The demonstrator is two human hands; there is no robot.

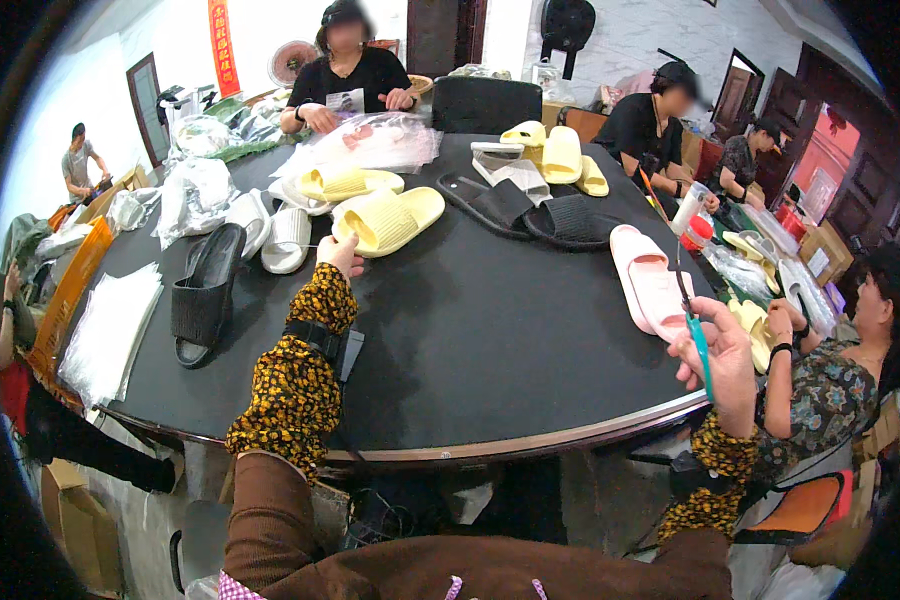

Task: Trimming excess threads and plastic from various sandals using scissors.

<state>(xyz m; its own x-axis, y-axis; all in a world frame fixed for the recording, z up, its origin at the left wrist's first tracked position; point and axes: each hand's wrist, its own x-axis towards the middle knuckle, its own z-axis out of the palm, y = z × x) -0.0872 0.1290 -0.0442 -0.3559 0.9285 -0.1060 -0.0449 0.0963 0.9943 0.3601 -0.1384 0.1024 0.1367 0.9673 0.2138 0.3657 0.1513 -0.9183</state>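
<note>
My left hand (340,257) reaches onto the black table and is closed at the near edge of a pale yellow slipper (390,222). Its thumb and fingers pinch the slipper's open toe end. At the right, my right hand (720,350) is raised at the table's edge, wrapped round a slim tool (698,345) with a teal handle and a dark, narrow metal tip pointing away from me. Just beyond it lies a pair of pink slippers (642,275). Left of my left hand are a white slipper (287,240) and a black ribbed slipper (208,292).
The round black table (470,350) carries black slippers (530,215), yellow slippers (562,155) and clear plastic bags (370,145). A stack of white bags (113,330) lies left. Several people sit around; one sits close by my right arm (830,395). A cardboard box (78,525) stands on the floor.
</note>
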